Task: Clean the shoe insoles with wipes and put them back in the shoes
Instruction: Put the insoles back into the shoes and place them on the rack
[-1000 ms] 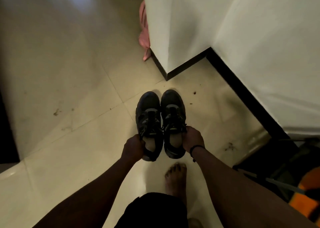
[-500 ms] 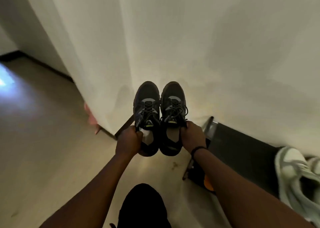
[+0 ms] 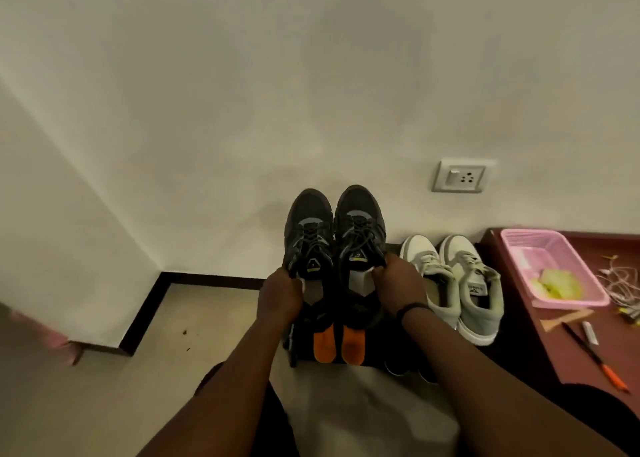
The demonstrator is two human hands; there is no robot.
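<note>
Before the white wall [image 3: 242, 92], below and left of its socket plate [image 3: 460, 176]: 2 dark lace-up shoes, held side by side, toes toward the wall. Left shoe [image 3: 308, 234] gripped at its collar by the left hand [image 3: 281, 295], fingers curled round the edge; right shoe [image 3: 360, 231] gripped likewise by the right hand [image 3: 398, 288]. Pale insoles show inside both openings. Right of the socket plate's line: 2 white sneakers [image 3: 453, 283], then a pink basket [image 3: 550, 269] on a maroon table [image 3: 540, 345]. Beneath the held pair: 2 orange-heeled items [image 3: 339, 344], kind unclear.
</note>
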